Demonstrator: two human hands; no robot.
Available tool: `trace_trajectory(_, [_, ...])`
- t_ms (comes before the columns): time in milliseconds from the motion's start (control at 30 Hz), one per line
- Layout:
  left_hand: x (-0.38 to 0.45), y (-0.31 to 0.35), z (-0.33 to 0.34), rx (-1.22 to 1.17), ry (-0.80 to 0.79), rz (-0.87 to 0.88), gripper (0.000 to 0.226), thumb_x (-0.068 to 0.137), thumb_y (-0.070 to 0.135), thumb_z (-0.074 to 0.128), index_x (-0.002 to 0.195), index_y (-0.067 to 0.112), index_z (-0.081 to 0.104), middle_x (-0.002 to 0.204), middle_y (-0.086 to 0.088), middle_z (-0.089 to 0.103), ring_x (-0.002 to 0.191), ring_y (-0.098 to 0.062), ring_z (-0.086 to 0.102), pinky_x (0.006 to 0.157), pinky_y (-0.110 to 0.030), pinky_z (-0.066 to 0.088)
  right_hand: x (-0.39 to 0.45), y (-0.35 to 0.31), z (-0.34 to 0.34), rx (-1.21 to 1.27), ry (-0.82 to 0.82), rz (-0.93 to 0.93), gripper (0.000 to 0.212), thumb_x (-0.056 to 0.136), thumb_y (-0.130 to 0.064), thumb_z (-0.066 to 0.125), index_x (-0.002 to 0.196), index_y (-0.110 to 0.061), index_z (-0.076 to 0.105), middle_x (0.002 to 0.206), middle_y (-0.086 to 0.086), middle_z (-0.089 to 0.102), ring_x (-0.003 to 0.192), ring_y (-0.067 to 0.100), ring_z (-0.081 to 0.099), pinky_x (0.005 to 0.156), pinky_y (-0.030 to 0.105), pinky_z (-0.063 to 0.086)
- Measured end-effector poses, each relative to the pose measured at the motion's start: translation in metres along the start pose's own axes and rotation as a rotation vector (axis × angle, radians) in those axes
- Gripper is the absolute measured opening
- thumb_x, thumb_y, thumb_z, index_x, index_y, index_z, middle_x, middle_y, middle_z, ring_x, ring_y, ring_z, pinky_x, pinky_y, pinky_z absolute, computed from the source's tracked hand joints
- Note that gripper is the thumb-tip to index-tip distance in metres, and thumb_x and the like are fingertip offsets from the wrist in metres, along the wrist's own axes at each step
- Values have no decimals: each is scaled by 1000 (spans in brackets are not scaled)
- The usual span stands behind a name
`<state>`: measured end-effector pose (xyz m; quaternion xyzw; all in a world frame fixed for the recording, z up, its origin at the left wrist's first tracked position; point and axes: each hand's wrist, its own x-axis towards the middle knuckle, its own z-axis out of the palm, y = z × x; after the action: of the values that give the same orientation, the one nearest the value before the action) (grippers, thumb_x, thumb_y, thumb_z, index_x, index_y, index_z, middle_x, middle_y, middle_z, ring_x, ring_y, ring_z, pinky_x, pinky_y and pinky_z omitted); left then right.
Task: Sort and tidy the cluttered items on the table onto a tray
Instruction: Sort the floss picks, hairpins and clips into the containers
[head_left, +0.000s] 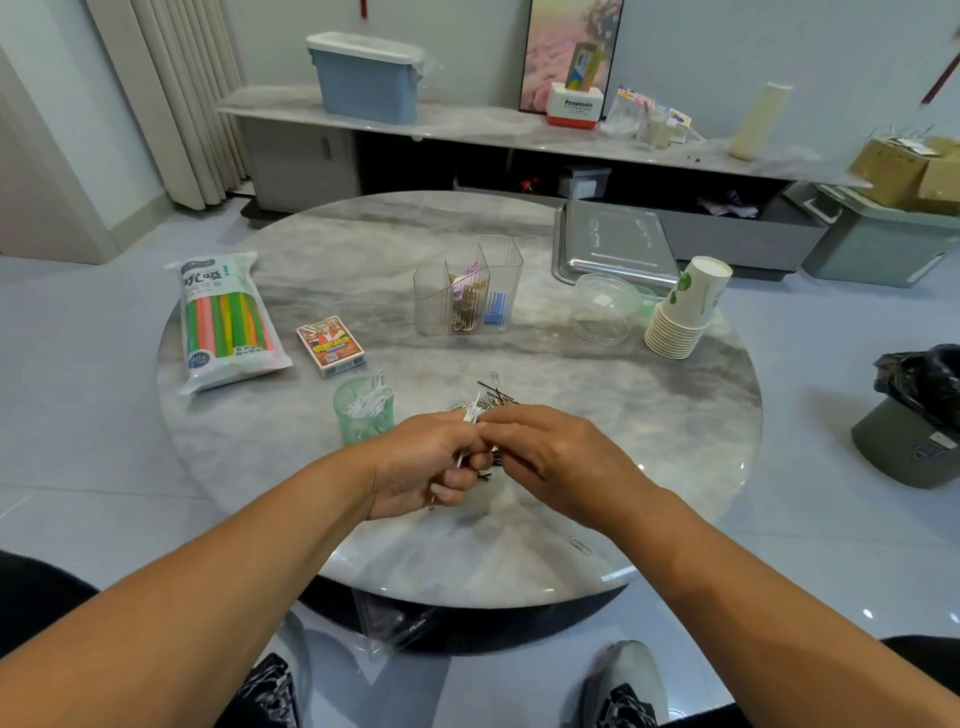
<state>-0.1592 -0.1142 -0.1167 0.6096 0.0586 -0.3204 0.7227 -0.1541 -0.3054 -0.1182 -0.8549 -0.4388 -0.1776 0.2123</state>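
Closest to the camera, both hands meet over the near middle of the round marble table (649, 415): the left hand (421, 467) is curled around a small bunch of thin white sticks (470, 418), with a few dark hairpins poking out under its fingers, and the right hand (550, 457) has its fingertips pinched in at the same bundle, though what exactly it's nipping is hard to make out. Right behind the hands there's a loose pile of pins and clips (496, 397) lying on the table, and 1 stray paper clip (581, 545) sits near the front edge. Just left of the hands is a green translucent cup (358, 421) with more white sticks standing in it. Further back on the left are a card box (331, 345) and a bag of colourful straws (226, 322). Mid-table there's a clear divided organizer (467, 286) holding pins and something blue. Off to the right sit a clear plastic bowl (605, 306) and a tilted stack of paper cups (685, 309), and behind those the metal tray (613, 244) rests at the far right edge.
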Motion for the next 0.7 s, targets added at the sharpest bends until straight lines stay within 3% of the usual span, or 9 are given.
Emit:
trace_trajectory(167, [-3,-1,0,-9,-15,-15,15,89,0,36,83,12,43,68,-4,45,49,-11,22,43,-22,15,-3,1,2,15,-32,-59,24,90,-2,72,114,-6,75,121,7,70,105,25,70,79,38,60])
trace_trajectory(300, [-2,1,1,-69,-68,-14,15,91,3,33,80,10,41,61,0,43,47,-9,20,46,-23,12,-1,-1,8,72,106,82,36,83,9,75,114,-8,76,116,5,74,103,19,72,80,34,61])
trace_trajectory(400, [0,0,2,-153,-68,-24,13,91,6,37,81,11,42,63,0,43,45,-8,23,46,-21,14,2,-1,12,154,216,231,25,87,4,70,105,-12,77,101,-1,76,92,10,71,77,30,59])
trace_trajectory(467, [3,-3,5,-247,-59,-18,8,92,8,44,91,10,52,67,0,45,45,-8,27,42,-19,20,5,0,15,181,301,386,18,89,1,70,100,-11,77,93,-2,75,85,6,69,75,29,57])
trace_trajectory(567, [8,-9,11,-368,-12,30,30,87,21,65,114,9,62,71,-2,53,52,-10,46,44,-19,40,9,3,14,258,427,610,15,89,0,73,96,-12,79,87,-7,74,83,3,67,73,18,53])
trace_trajectory(700, [14,-9,18,-486,121,86,35,101,38,54,109,5,62,78,-9,61,63,-18,63,55,-26,56,14,-3,13,313,478,705,18,89,0,71,96,-14,79,86,-14,71,85,2,68,76,14,51])
